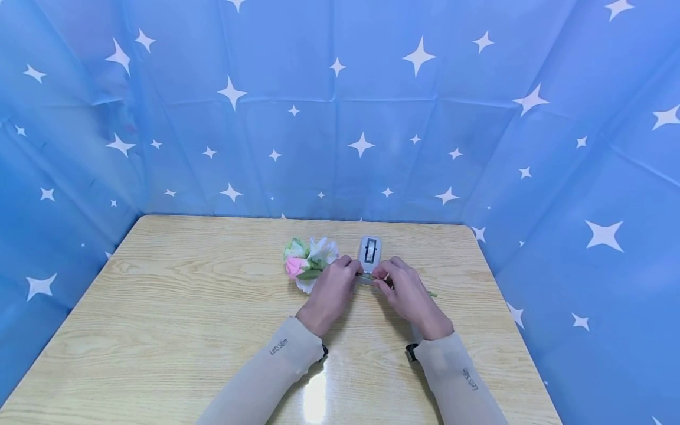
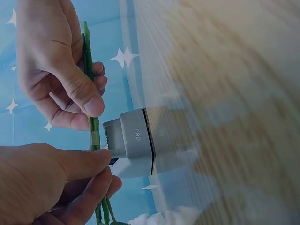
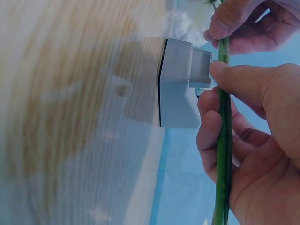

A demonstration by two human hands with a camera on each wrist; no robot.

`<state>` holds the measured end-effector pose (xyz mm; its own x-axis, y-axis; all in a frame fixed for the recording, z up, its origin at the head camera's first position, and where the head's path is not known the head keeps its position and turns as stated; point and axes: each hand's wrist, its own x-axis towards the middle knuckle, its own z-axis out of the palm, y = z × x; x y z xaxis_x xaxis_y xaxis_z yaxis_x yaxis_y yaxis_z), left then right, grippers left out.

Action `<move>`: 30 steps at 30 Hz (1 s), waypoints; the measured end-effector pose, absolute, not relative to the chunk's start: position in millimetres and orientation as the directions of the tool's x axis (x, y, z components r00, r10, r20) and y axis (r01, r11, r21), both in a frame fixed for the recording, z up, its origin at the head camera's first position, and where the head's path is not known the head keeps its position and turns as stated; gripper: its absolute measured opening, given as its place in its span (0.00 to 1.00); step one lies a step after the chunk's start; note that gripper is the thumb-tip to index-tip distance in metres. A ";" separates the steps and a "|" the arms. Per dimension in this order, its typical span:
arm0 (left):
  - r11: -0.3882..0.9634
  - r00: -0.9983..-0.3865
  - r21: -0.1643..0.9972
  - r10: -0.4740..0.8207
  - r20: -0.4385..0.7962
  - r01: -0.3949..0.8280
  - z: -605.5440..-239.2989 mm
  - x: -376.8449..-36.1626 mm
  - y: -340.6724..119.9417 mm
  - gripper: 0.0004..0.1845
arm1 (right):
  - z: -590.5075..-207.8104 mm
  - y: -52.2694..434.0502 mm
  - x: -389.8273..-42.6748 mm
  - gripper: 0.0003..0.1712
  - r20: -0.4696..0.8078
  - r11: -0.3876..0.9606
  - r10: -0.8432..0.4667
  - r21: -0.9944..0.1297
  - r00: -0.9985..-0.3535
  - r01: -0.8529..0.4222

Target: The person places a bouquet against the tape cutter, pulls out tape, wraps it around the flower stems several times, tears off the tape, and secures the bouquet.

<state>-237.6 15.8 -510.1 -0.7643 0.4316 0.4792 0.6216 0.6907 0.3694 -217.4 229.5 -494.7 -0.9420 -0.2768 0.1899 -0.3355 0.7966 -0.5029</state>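
Note:
Both hands hold a bundle of green flower stems (image 3: pixel 224 154) in front of a grey tape dispenser (image 1: pixel 370 252). My left hand (image 1: pixel 333 289) pinches the stems between thumb and fingers just below the flower heads (image 1: pixel 313 262), which are pink, white and pale green. My right hand (image 1: pixel 406 292) grips them further along, its thumb laid over the bundle. Between the two hands a strip of clear tape (image 2: pixel 95 138) lies against the stems. The serrated cutter of the dispenser is close beside the left fingertips, and the stems' cut ends stick out past the right hand.
The light wooden table (image 1: pixel 202 307) stretches widely to the left of the hands. A blue curtain (image 1: pixel 297 130) with white stars hangs behind the table and along its sides. Dark bands are at both wrists.

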 end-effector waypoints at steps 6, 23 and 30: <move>0.710 -0.802 0.392 0.433 0.411 0.584 -500.3 -233.0 17.4 0.04 | -496.1 231.0 -218.3 0.07 0.197 0.789 -0.289 -0.505 -0.937 -0.349; 0.730 -0.824 0.394 0.434 0.364 0.558 -504.1 -233.9 16.0 0.03 | -501.9 230.4 -221.3 0.08 0.165 0.768 -0.299 -0.544 -0.940 -0.339; 0.729 -0.820 0.387 0.443 0.362 0.564 -505.7 -234.8 15.5 0.03 | -504.5 229.9 -221.6 0.06 0.140 0.762 -0.289 -0.565 -0.947 -0.316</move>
